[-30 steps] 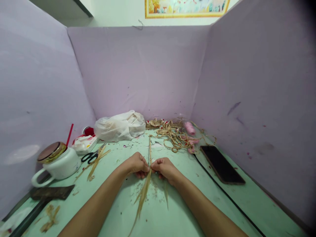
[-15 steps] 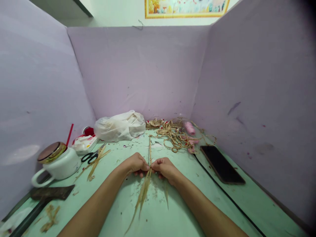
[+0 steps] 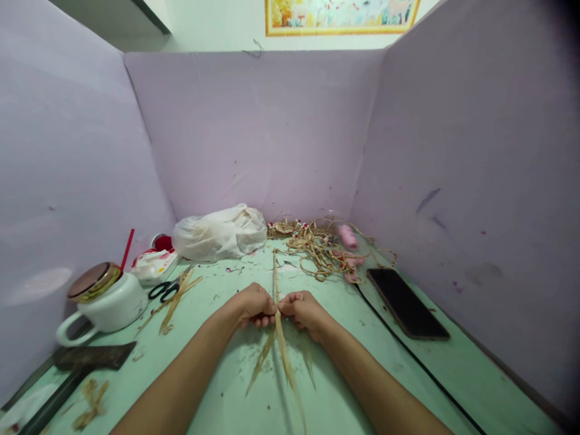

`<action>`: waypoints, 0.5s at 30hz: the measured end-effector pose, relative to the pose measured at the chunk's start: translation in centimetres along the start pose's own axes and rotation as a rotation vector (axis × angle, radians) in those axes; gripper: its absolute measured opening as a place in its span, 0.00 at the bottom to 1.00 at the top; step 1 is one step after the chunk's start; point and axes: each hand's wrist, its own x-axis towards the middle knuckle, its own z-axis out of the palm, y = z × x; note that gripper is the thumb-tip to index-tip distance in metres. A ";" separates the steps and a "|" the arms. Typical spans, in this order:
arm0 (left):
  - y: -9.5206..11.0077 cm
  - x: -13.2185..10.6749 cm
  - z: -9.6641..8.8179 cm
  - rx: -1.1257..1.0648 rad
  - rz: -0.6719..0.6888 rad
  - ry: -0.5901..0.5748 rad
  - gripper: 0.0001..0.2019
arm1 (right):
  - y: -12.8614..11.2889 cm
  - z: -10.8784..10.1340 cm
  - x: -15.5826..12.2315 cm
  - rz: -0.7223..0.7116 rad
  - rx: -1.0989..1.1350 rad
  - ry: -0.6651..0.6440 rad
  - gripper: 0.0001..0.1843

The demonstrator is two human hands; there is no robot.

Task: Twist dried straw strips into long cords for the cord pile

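My left hand (image 3: 250, 305) and my right hand (image 3: 304, 311) meet at the middle of the green table (image 3: 226, 399), both pinched on a bundle of dry straw strands (image 3: 280, 338). A thin braided length of the straw (image 3: 274, 272) runs away from my fingers toward the back. Below my hands the loose strand ends fan out toward me. Fingertips of both hands touch each other at the pinch.
A white mug with a gold lid (image 3: 102, 299) stands at left, with black scissors (image 3: 163, 290) and straw scraps beside it. A white plastic bag (image 3: 220, 232), tangled braided cord (image 3: 319, 248) and a pink spool (image 3: 348, 237) lie at the back. A phone (image 3: 406, 302) with a black cable (image 3: 408, 353) lies right. Purple panels wall three sides.
The loose strand ends below my hands have swung from left to right and spread apart. My hands have stayed at the same spot.
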 end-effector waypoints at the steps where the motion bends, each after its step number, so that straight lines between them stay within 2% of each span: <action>1: 0.1 -0.1 0.0 0.003 0.003 -0.010 0.04 | 0.0 0.0 0.0 0.002 -0.003 0.005 0.03; 3: 0.1 -0.1 0.1 0.045 0.006 0.006 0.04 | 0.0 -0.1 0.0 0.009 -0.003 0.005 0.03; 7: -0.6 0.7 -0.1 0.142 0.044 0.152 0.03 | -0.2 -0.2 -0.1 0.020 0.006 -0.031 0.03; 9: -0.9 1.1 -0.1 0.128 0.046 0.187 0.05 | -0.4 -0.2 -0.2 0.023 0.013 -0.041 0.02; 11: -0.9 1.1 0.0 0.077 0.031 0.148 0.07 | -0.5 -0.2 -0.3 0.024 0.032 -0.049 0.01; 15: -0.8 1.0 0.3 -0.102 0.015 -0.022 0.06 | -0.4 -0.3 -0.3 0.006 0.050 -0.095 0.00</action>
